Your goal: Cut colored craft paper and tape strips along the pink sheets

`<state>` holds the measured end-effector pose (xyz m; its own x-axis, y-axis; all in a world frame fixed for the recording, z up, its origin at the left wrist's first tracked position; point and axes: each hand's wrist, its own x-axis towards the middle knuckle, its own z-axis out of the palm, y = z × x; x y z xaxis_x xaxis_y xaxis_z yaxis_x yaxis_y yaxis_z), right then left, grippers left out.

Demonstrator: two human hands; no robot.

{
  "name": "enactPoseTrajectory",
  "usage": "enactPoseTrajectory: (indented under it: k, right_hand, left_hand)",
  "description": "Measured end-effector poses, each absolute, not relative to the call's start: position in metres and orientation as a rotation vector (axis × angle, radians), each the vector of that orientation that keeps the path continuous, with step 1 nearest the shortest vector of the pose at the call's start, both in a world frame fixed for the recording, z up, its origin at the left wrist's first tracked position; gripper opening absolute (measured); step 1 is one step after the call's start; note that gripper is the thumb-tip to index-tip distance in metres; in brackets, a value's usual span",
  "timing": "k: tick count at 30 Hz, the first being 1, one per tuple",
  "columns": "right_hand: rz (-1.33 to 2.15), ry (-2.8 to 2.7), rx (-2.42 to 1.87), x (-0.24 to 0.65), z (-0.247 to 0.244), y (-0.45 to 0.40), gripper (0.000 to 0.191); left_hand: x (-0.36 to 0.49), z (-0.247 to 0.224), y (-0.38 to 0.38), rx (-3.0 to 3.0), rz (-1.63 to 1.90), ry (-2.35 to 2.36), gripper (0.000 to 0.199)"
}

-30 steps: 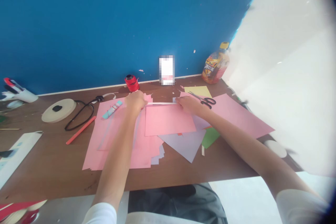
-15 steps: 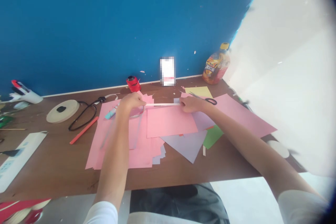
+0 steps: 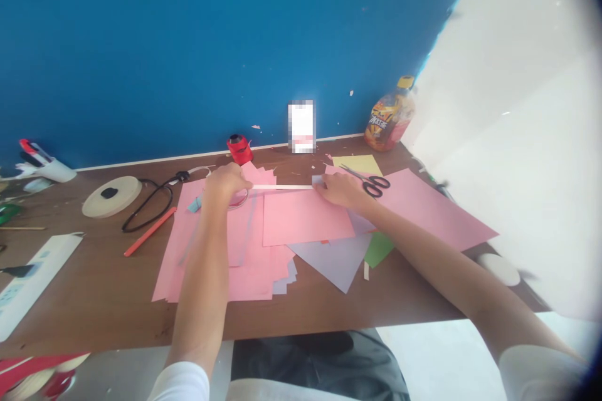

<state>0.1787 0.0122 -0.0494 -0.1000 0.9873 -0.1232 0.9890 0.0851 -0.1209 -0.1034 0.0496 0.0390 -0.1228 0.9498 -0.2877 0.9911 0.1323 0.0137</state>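
Note:
A narrow white strip [image 3: 283, 187] is stretched between my two hands along the top edge of a pink sheet [image 3: 305, 219]. My left hand [image 3: 229, 180] is closed on the strip's left end, above a stack of pink paper [image 3: 254, 282]. The strip's right end is under the fingertips of my right hand [image 3: 336, 188], which are bent down at the pink sheet's upper edge. Black-handled scissors [image 3: 374, 186] lie just beyond my right hand. Below the pink sheet a lilac sheet [image 3: 336, 263] and a green piece [image 3: 379, 249] stick out.
A red roll [image 3: 239, 149], a blurred white object [image 3: 301, 126] and a drink bottle [image 3: 389, 116] stand along the blue wall. To the left are a tape roll [image 3: 126, 191], a black cable [image 3: 148, 219], a red stick [image 3: 150, 232], a power strip [image 3: 42, 276] and a pen cup [image 3: 59, 170].
Both hands have shifted a little to the left with the strip. More of the scissors' handles shows beside my right hand.

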Motion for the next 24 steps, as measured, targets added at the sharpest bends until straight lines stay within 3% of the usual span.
enactPoseTrajectory:
  k: [24]
  right_hand:
    - [-0.249, 2.259, 2.207, 0.17, -0.043, 0.008, 0.053]
  left_hand:
    - [-0.11, 0.03, 0.061, 1.84, -0.456, 2.208, 0.024]
